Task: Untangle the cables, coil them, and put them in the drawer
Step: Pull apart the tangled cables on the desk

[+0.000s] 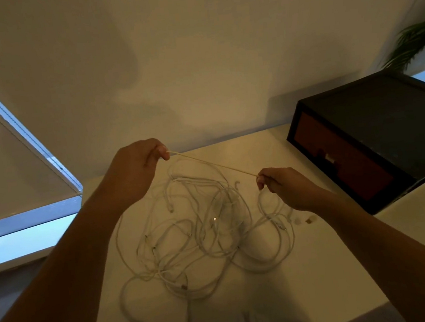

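Cables (200, 230), thin and white, lie in a loose tangle on the pale surface (270, 144), and one strand (211, 163) is stretched taut above them between two hands. The left hand (138, 166), raised at about eleven o'clock from the heap, pinches the strand between thumb and curled fingers. The right hand (285, 187), lower at about two o'clock, pinches the same strand, which drops from it in a loop back to the pile. Holding a length straight like this probably serves to trace one cable and draw it clear of the rest, so the work looks to be at the untangling stage, with nothing coiled.

At two o'clock from the right hand stands a dark drawer unit (375, 128); its reddish drawer front (337, 158) appears closed.

Several plug ends show in the heap, but I cannot tell how many cables there are, nor where the taut one passes through them. Dim light blurs the small pieces (309, 219) beside the right wrist. A blind (9, 156) is cut off at nine o'clock.
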Demonstrator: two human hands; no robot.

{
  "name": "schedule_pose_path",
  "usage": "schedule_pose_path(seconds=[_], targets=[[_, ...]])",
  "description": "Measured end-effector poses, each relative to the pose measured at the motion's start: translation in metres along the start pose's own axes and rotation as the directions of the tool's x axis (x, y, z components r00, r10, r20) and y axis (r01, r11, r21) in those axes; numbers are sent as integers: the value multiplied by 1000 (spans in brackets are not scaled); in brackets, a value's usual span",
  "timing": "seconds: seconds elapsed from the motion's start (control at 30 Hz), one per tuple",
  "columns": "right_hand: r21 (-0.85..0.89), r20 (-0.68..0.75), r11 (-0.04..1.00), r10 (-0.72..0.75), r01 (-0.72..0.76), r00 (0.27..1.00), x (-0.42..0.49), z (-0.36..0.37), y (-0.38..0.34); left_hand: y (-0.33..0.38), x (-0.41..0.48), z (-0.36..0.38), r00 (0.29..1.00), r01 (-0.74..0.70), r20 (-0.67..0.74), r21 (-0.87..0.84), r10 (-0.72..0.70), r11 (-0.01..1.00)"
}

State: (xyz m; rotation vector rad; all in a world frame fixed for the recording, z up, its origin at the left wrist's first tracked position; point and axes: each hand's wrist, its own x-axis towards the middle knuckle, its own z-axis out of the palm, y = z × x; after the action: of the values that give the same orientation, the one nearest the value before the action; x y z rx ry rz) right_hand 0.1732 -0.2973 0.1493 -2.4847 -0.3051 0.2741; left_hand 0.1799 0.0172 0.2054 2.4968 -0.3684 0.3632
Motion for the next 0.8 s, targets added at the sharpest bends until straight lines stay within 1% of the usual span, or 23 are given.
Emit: schedule_pose_path(seconds=[0.07, 0.17, 0.27, 0.33, 0.4, 0.5, 0.53, 0.57, 0.6, 0.67, 0.7, 0.8], targets=[[1, 7, 1000, -6, 6, 1000, -1, -1, -4, 4, -2, 0, 999, 51, 19, 11, -51, 999], [26, 34, 1000, -9, 9, 999, -4, -4, -8, 9, -3, -3, 984, 158, 84, -18, -156, 987], [15, 65, 999, -44, 43, 997, -4, -6, -16, 21, -1, -6, 968, 197, 154, 10, -196, 980], [-20, 72, 995, -94, 96, 993, -4, -6, -23, 35, 0, -3, 965, 164, 196, 63, -173, 985], [-65, 72, 985, -156, 160, 985, -3, -5, -31, 51, 1, 6, 963, 92, 242, 122, -119, 988], [-166, 55, 953, -247, 252, 968, -4, -6, -44, 66, 1, 23, 948, 40, 308, 149, -85, 988], [-171, 47, 949, -262, 267, 964, -4, -7, -46, 67, 2, 27, 943, 33, 324, 150, -80, 988], [-144, 43, 952, -268, 272, 962, -6, -8, -49, 65, 2, 31, 942, 33, 327, 143, -79, 989], [-81, 46, 960, -266, 269, 963, -8, -9, -51, 62, 3, 32, 945, 40, 317, 125, -78, 991], [59, 65, 965, -258, 254, 964, -13, -10, -54, 57, 3, 32, 957, 51, 283, 61, -67, 997], [101, 75, 963, -257, 249, 964, -15, -11, -55, 55, 3, 31, 960, 52, 276, 18, -55, 998], [146, 80, 955, -272, 259, 959, -16, -15, -56, 53, 2, 25, 955, 68, 293, -94, -38, 993]])
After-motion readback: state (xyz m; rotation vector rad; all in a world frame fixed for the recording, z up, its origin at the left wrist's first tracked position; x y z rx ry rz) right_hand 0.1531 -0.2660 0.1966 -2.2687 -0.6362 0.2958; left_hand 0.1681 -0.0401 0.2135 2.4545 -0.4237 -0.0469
